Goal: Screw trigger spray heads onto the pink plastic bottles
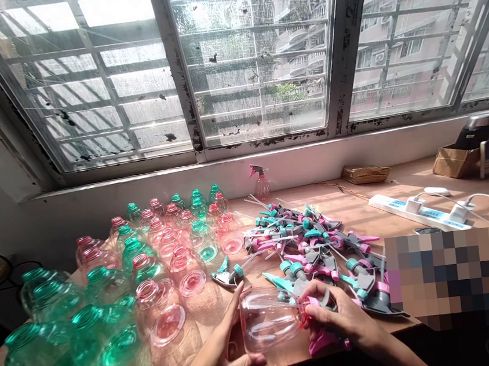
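A clear pink bottle (271, 317) lies sideways between my hands, its neck toward the right. My right hand (339, 315) grips the pink-and-grey spray head (312, 303) at the bottle's neck; its pink trigger shows below my fingers. How far the head is screwed on cannot be made out. Around the bottle's base, my left hand (226, 345) is spread with thumb and fingers apart, close to the bottle or lightly touching it. A loose teal-and-grey spray head (228, 273) lies just beyond my left fingertips. Behind my right hand is a pile of spray heads (306, 234).
Green bottles (39, 356) and pink bottles (162, 311) stand open-necked on the left of the table. One assembled spray bottle (261, 184) stands by the wall. At the right are a power strip (417, 211) with plugs, a cardboard box (456, 161) and a brown packet (365, 174).
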Demonstrator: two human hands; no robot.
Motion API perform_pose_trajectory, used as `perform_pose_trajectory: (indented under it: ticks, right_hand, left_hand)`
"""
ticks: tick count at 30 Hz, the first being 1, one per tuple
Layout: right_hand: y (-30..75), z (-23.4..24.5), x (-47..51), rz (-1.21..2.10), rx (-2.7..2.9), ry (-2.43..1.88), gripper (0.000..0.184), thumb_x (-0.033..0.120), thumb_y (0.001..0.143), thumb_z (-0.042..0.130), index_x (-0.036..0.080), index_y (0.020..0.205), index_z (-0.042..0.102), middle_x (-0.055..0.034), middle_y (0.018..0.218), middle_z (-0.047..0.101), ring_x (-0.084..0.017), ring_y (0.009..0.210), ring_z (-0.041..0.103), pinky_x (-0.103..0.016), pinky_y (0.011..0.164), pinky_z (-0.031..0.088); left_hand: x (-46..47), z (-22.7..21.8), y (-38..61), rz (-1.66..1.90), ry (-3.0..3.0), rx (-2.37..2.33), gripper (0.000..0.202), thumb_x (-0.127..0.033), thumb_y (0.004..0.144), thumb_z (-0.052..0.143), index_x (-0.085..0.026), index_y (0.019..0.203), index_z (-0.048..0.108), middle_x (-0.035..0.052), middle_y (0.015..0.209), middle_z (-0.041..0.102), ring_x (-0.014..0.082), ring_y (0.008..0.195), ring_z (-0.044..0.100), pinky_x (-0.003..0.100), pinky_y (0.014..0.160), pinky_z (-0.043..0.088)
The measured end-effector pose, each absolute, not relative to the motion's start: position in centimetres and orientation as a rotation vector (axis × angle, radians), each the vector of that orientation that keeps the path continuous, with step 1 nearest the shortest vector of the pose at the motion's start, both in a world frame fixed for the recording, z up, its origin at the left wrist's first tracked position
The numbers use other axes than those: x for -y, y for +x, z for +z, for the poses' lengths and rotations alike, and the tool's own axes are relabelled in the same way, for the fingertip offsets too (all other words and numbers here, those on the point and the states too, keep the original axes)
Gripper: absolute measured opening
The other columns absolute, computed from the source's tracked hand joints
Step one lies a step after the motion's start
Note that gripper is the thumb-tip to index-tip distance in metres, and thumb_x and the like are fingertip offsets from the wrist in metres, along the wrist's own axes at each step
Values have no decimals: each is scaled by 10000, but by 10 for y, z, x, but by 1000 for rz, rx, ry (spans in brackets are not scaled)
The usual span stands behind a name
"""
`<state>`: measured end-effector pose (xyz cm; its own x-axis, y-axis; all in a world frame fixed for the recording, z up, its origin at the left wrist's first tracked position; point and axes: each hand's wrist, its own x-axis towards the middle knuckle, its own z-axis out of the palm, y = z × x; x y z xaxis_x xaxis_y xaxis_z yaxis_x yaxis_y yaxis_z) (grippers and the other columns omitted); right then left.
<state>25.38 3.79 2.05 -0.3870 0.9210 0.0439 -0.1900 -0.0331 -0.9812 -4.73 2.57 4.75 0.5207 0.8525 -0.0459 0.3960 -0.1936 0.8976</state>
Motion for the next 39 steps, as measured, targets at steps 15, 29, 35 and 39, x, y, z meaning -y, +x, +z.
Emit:
perform_pose_trajectory:
  ticks: [15,29,35,39]
  right_hand:
    - [254,19,-38,1575,1332,-838,387,497,842,794,187,965,598,-13,750,781,-166,620,736,-288,624,578]
    - [254,20,-38,1558,1348,-845,385,504,840,791,192,969,606,-19,752,782,-181,625,735,-308,629,581]
    - [253,20,-38,1567,1328,-851,406,521,819,803,194,961,609,-18,743,783,-192,620,739,-307,625,572]
    - [253,20,-38,1562,1329,-842,395,511,824,804,192,957,613,-17,741,785,-184,616,734,-299,621,575]
  left_hand:
    - [-21,47,-46,603,1659,-1044,1073,-271,865,744,-288,1624,-16,7,1735,-30,301,1599,33,450,1317,88]
    - [-23,51,-44,632,1660,-1027,1032,-271,872,744,-319,1622,37,-4,1737,33,298,1599,70,469,1318,81]
    - [-24,50,-46,608,1682,-1029,1051,-293,865,755,-342,1618,25,-15,1736,20,321,1596,53,501,1311,78]
    - [-23,51,-45,611,1667,-1050,1053,-281,854,757,-327,1622,38,0,1737,32,320,1595,78,492,1312,85]
